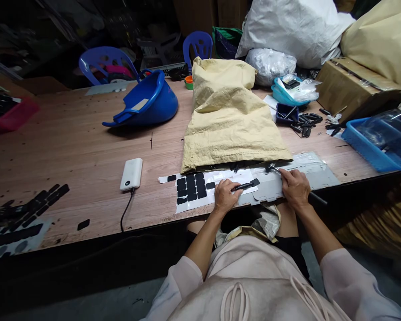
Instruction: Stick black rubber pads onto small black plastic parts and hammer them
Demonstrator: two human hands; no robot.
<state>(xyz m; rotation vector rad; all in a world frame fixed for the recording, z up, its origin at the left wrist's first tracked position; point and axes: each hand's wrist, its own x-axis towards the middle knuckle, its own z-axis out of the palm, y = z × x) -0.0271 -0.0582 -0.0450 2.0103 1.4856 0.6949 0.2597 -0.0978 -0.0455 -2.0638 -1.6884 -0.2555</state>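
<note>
My left hand (224,195) is closed on a slim black piece (243,186) whose exact kind I cannot make out. At its far end is a black rounded patch (255,182), resting over a grey board (269,189). My right hand (294,187) grips a hammer (317,199) by its dark handle, with the metal head over the board, a little right of the slim piece. Left of my left hand, several black rounded pads (191,187) sit in rows on a white sheet (205,206). One loose pad (210,185) lies close to my fingers.
A large tan sack (233,120) lies just beyond my hands. A blue scoop-like basin (153,100) and a white power bank (132,174) with a cable are to the left. Small black parts (305,122), a blue tray (364,147) and a cardboard box (354,89) occupy the right.
</note>
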